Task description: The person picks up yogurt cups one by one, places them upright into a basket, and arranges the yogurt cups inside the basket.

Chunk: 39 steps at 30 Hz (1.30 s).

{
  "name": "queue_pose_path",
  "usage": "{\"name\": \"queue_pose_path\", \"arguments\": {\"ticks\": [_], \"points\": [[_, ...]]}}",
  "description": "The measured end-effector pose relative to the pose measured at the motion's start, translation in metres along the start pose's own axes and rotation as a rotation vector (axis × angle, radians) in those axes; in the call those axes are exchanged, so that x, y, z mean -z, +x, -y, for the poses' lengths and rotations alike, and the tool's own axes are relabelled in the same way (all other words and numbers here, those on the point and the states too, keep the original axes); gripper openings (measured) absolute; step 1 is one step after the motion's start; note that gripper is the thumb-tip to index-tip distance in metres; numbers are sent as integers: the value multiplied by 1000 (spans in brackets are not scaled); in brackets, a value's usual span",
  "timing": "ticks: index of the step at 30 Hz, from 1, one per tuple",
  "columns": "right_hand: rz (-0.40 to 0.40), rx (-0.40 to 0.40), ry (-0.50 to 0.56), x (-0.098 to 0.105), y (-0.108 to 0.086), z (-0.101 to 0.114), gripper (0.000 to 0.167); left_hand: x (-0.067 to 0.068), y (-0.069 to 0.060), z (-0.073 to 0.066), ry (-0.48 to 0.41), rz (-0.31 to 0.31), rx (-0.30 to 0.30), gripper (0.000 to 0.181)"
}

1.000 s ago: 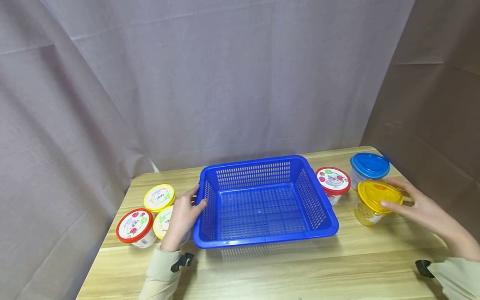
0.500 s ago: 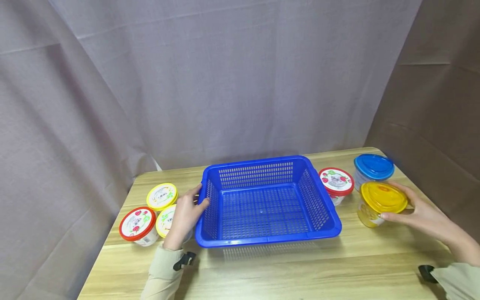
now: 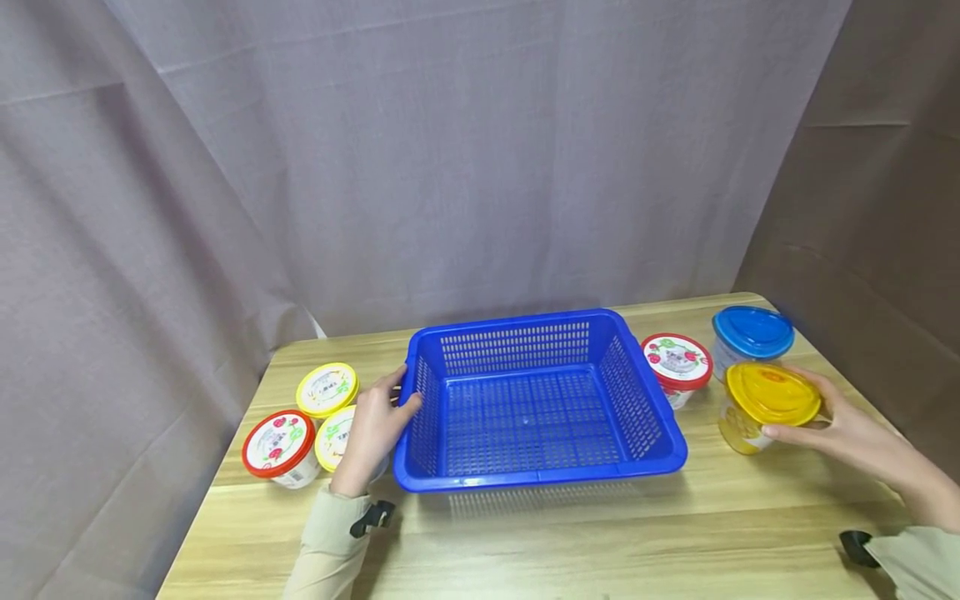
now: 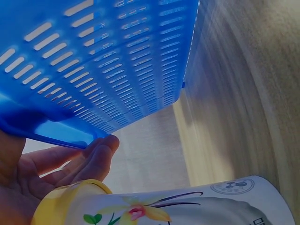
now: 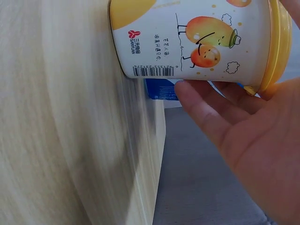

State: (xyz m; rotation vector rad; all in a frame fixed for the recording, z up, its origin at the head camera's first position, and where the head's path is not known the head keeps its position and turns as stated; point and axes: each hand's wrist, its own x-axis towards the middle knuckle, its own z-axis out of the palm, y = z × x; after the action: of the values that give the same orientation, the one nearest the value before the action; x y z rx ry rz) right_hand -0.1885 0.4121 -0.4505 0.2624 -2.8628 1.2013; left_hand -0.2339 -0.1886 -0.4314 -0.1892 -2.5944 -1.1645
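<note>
In the head view my left hand [image 3: 375, 432] grips the left rim of a blue plastic basket [image 3: 540, 477], thumb over the inner side. Its fingers curl under the rim in the left wrist view. A yellow-lidded yogurt tub [image 3: 772, 395] stands at the right, held by my right hand [image 3: 840, 429]. The thumb presses its near side and the fingers reach round the far side. Printed orange fruit figures show on this tub [image 5: 201, 42] in the right wrist view. Its base touches the table.
Behind the held tub stands a blue-lidded tub [image 3: 752, 332], with a red-lidded tub [image 3: 677, 360] by the basket. Left of the basket are a red-lidded tub [image 3: 279, 444] and two yellow-lidded tubs [image 3: 327, 390], one partly behind my left hand. Grey cloth [image 3: 480, 167] hangs behind the table.
My right thumb has slid from the yellow lid's edge down to the tub's side. My left hand keeps its place on the basket rim. The head view has shifted slightly.
</note>
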Motion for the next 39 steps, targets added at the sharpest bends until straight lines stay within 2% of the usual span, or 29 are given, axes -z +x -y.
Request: {"name": "queue_pose_path", "arguments": {"ticks": [14, 21, 33, 39], "points": [[-51, 38, 4, 7, 1, 5, 88, 0, 2, 2, 17, 1, -2, 57], [-15, -18, -24, 17, 2, 23, 96, -1, 1, 2, 10, -7, -2, 57], [-52, 70, -12, 31, 19, 48, 93, -2, 0, 1, 29, -16, 9, 57], [-21, 78, -21, 37, 33, 68, 91, -2, 0, 1, 27, -18, 5, 57]]}}
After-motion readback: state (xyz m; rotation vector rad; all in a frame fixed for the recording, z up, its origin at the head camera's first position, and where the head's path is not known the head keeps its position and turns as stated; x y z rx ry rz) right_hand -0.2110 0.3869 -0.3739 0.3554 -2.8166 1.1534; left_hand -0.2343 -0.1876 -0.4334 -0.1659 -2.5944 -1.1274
